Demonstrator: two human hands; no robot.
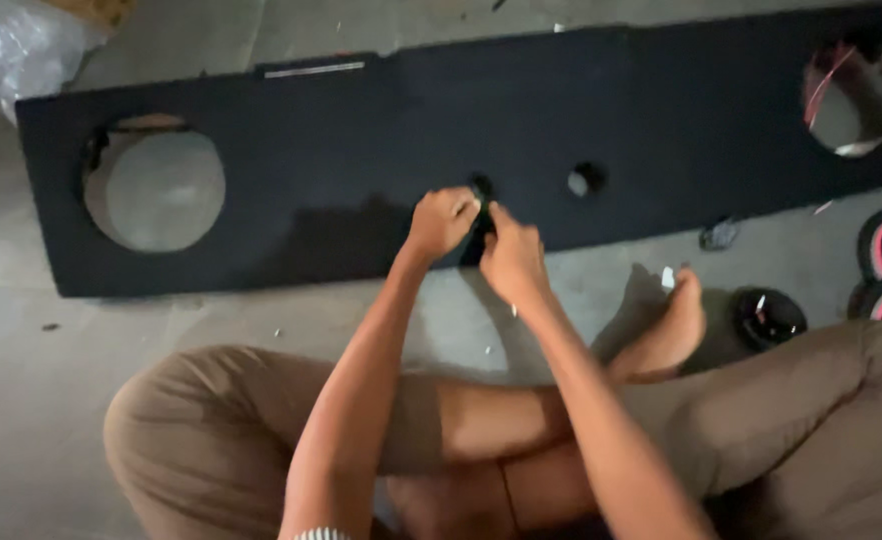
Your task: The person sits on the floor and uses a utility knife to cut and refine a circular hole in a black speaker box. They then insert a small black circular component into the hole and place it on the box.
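We're at the long black panel (361, 150) on the floor; left hand (442, 221) and right hand (511, 255) pinch a small dark piece (480, 232) together at its near edge; the holes look cut, this fitting seemingly unfinished.

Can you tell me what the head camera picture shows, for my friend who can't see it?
Both hands, left hand and right hand, pinch a small dark piece at the near edge of a long black panel lying on a grey concrete floor. The panel has big round holes near each end and a small hole in the middle. The person sits cross-legged in tan trousers.
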